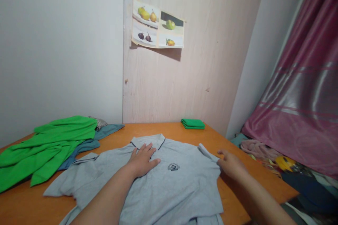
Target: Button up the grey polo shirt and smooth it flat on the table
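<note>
Pale wood-grain wall panel stands behind a flat, orange-topped table. To my right hangs a shiny pink-and-silver cloth curtain, its lower edge over a mixed heap of fabrics beside the table.

Main item: a light grey knit polo shirt with a dark-edged collar. It lies front side up on the table directly under and between my hands, collar toward the wall, body spread toward me with creases across the lower front; its near end runs out of view.

Left of it, a crumpled bright green cloth garment lies over a blue-grey cloth.

On the wall panel: a rectangular paper sheet of painted fruit.

My left hand rests palm down on the polo shirt just below the collar, fingers spread and thumb out, gripping nothing. My right hand is at the outer corner of the sleeve on my right, fingers curled in and pinching the hem; the thumb's exact placement cannot be made out.

Far edge of table: a small folded green cloth rectangle, well apart from both hands. Smallest: a dark printed chest emblem, between my hands, touched by neither.
</note>
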The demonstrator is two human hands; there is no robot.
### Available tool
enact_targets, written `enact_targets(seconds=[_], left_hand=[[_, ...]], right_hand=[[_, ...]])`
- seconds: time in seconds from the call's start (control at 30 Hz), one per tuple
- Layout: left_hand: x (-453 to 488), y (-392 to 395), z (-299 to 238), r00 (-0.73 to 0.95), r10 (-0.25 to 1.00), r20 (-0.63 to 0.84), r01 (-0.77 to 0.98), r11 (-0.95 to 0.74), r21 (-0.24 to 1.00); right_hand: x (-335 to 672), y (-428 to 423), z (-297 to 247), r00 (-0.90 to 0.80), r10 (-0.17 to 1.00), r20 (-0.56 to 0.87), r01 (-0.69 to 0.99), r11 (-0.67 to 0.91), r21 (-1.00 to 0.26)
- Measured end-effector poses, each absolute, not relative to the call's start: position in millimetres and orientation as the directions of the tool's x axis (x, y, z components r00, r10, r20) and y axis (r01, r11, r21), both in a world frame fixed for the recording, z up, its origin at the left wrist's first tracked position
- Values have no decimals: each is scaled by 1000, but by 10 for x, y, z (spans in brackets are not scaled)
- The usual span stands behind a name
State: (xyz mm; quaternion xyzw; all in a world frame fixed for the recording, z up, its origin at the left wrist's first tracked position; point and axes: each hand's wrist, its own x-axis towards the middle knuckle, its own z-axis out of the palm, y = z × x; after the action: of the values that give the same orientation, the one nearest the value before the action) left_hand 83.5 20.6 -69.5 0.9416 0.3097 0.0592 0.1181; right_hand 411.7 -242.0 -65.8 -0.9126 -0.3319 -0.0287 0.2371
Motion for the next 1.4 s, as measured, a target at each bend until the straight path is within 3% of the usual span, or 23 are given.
enact_targets(seconds=[0.1,0.2,0.4,0.53,0.63,0.77,0.93,1.13,1.4], left_hand=[[837,200,-694,799,601,36,571,-776,269],[834,193,-683,797,604,33,573,-772,274],[833,204,-698,798,601,45,568,-774,279],[828,198,-698,794,605,54,569,-772,283],[828,187,-689,793,608,48,572,-768,287],[842,193,-707,794,605,57,566,-770,295],[855,204,-736,795,602,71,557,-771,308],[845,175,-723,804,591,63,548,-777,309],[820,126,-714,805,589,66,546,-781,303]], right_hand=[[4144,-2558,-639,827,540,158,562,-777,-283],[4073,-2516,-568,809,562,173,588,-781,-213],[3709,-2103,-495,564,764,314,818,-466,-337],[3513,-1845,-611,476,844,249,854,-376,-360],[3506,-1764,-722,465,877,117,855,-411,-316],[3583,-1723,-756,535,845,-25,831,-531,-164],[3479,-1528,-636,541,841,1,837,-538,-100],[3211,-1212,-737,393,918,52,909,-380,-173],[3261,-1158,-978,423,906,9,902,-420,-97]])
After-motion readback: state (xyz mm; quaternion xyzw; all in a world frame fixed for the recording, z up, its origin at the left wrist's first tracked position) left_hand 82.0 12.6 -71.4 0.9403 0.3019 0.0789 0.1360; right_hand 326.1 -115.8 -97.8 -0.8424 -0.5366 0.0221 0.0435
